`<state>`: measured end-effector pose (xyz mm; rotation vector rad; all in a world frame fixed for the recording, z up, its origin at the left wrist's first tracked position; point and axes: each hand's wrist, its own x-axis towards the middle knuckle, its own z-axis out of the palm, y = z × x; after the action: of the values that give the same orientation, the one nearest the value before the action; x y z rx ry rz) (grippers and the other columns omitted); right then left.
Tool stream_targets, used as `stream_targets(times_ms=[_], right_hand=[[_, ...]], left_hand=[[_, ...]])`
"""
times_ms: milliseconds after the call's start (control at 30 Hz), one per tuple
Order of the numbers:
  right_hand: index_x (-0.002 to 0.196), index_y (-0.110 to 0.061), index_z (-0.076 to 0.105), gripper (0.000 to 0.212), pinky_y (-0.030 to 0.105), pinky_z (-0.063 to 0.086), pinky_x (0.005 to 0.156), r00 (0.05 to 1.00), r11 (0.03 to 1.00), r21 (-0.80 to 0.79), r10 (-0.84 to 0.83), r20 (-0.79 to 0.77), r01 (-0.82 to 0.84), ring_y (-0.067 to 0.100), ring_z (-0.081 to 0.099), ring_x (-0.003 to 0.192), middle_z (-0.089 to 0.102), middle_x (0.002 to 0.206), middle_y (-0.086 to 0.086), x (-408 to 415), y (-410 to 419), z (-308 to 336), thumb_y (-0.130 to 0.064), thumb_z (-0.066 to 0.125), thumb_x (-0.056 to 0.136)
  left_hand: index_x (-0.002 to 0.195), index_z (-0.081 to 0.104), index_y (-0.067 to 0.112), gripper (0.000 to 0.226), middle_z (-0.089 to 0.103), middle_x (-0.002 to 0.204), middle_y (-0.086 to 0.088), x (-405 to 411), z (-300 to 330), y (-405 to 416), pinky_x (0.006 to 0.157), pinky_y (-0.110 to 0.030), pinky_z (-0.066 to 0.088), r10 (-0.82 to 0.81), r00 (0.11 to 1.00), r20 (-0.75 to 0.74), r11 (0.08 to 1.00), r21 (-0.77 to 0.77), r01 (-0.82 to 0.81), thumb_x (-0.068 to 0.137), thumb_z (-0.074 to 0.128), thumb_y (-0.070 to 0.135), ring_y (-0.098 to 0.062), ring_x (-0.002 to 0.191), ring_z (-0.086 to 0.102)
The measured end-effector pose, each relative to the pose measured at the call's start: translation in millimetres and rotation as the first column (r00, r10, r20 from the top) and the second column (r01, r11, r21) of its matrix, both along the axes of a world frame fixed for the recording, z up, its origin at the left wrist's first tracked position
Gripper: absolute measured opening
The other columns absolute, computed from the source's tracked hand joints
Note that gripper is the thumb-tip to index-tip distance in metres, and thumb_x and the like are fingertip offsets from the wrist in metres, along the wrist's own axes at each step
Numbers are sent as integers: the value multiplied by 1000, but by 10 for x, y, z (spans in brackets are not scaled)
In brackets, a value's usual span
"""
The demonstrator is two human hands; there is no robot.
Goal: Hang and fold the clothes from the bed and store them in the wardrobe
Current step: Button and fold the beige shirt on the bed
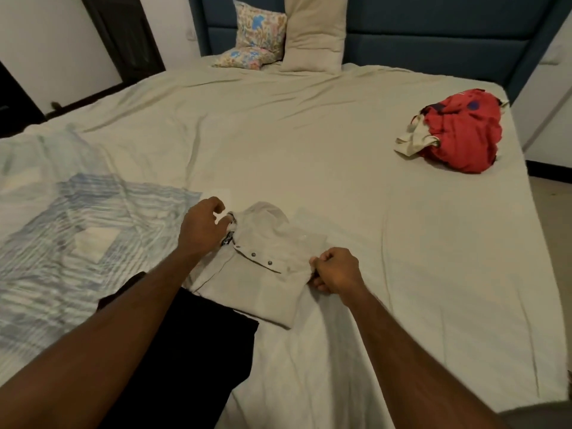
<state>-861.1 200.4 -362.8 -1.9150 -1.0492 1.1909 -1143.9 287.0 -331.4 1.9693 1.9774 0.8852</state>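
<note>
Folded beige shirt (263,267) lies on the bed (309,150) near its front edge, between both hands. Left hand (202,226) sits at the collar, fingers loosely curled, thumb touching fabric (real grip or not, cannot tell). Right hand (337,269) pinches the shirt's right edge, fingers curled. Shirt is light woven cloth, dark buttons on placket, compact rectangle. Its near-left corner overlaps a black folded garment (185,335). Crumpled red garment (461,131) lies well apart, far right. Blue-striped cloth (77,227) spread flat at left.
</note>
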Motion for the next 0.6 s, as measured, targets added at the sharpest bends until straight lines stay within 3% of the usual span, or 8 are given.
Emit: stream_targets(times_ms=[100,167,333,467,600], right_hand=[[74,-18,63,21,48,64,70,993,989,139,-72,98,58,25,73,61,73,66,4,268,94,140,-33,72,86],[74,-20,63,23,47,62,76,986,981,196,-41,161,9,25,73,69,72,73,2,389,187,237,-35,70,89],[72,-24,61,25,43,60,83,957,966,256,-112,267,42,29,72,77,71,82,5,1123,383,487,-40,65,90],[74,-25,62,23,44,61,80,912,946,293,-235,335,137,29,73,76,72,85,3,1741,528,694,-40,64,91],[73,-23,63,23,45,62,77,876,929,307,-313,366,204,28,73,75,72,81,3,2227,680,831,-36,65,92]], left_hand=[[80,65,19,13,66,76,6,561,101,87,72,-35,53,-174,983,56,984,39,172,85,76,23,-16,70,63],[78,68,13,12,67,69,2,882,154,109,72,-36,55,-284,955,90,959,19,283,86,76,18,-18,66,63],[74,67,16,17,64,65,5,1973,370,297,68,-32,53,-492,850,189,862,-34,506,89,74,19,-21,64,67],[73,65,16,20,61,63,10,2731,564,499,69,-31,51,-586,781,215,798,-10,602,90,73,20,-18,63,66],[74,66,12,20,62,61,6,3303,663,686,61,-24,49,-610,751,252,773,-16,634,90,73,20,-14,55,66]])
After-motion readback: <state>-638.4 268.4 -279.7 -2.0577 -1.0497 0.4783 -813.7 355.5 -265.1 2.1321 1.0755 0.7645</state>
